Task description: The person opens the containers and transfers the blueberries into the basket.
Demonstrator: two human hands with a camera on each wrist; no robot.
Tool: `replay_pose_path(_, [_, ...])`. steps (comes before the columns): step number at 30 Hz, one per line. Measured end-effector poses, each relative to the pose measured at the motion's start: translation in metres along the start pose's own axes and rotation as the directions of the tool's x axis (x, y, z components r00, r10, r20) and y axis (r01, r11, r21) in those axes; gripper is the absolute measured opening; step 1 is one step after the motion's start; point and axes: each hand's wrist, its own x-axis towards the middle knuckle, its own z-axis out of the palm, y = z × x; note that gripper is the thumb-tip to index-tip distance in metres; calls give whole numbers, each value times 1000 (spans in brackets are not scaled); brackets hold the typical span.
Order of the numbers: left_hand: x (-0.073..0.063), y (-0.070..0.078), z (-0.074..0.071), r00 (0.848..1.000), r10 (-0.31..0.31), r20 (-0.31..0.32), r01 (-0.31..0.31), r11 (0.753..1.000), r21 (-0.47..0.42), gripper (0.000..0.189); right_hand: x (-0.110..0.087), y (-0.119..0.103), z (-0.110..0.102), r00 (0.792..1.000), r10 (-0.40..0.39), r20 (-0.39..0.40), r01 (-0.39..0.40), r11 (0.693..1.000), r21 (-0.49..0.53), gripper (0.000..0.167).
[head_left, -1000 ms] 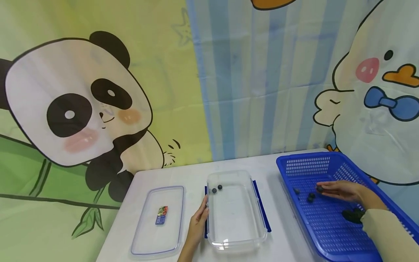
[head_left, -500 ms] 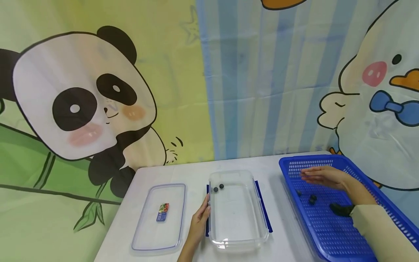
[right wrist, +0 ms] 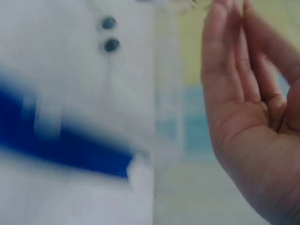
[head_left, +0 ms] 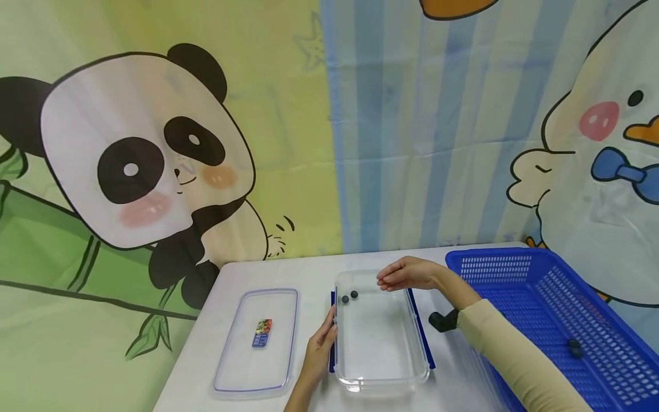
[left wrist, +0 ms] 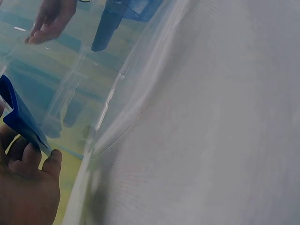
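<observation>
A clear plastic food container (head_left: 381,343) with blue side latches stands on the table. My left hand (head_left: 318,350) grips its left side; in the left wrist view, those fingers curl round the blue latch (left wrist: 26,115). Two small dark balls (head_left: 354,294), like blueberries, lie in the container's far left corner. Above its far right part is my right hand (head_left: 409,273), thumb and fingertips pinched together. The ball it pinched earlier is hidden by the fingers. In the right wrist view, the thumb meets the fingers of that hand (right wrist: 253,89) at the top.
A clear lid (head_left: 242,366) with a label lies left of the container. At the right stands a blue perforated basket (head_left: 494,274), partly hidden by my sleeve, with dark balls (head_left: 574,348) inside. A patterned curtain (head_left: 381,143) hangs behind the table.
My right hand pinched a small dark ball in the basket, lifted, and has moved left over the container. The left hand has stayed at the container's side.
</observation>
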Motion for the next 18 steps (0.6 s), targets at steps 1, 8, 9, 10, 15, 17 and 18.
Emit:
replay_pose_path(1, [1,-4,-1,1000,2,0,-2,1000,2,45,13,2,8,1000,15,-3,-15,1000,-18,26])
replay_pose_path(8, [2,-12,-1,998,67,4,-67,998,18,45,71,18,48,987,137,-86,-145,986,-85,28])
replay_pose_path(9, [2,-13,-1,998,70,7,-70,997,17,45,77,22,50,983,155,-97,-163,984,-76,28])
replay_pose_path(10, [2,-13,-1,998,67,10,-67,998,16,45,81,26,53,979,170,-113,-177,982,-63,28])
replay_pose_path(15, [2,-10,-1,999,34,19,-34,999,22,45,93,41,56,947,206,-245,-210,978,11,24])
replay_pose_path(17, [1,-4,-1,1000,23,14,-23,1000,18,45,94,45,56,926,203,-320,-212,977,7,21])
replay_pose_path(18, [0,0,-1,1000,21,11,-21,1000,16,45,94,46,56,913,202,-354,-216,977,0,20])
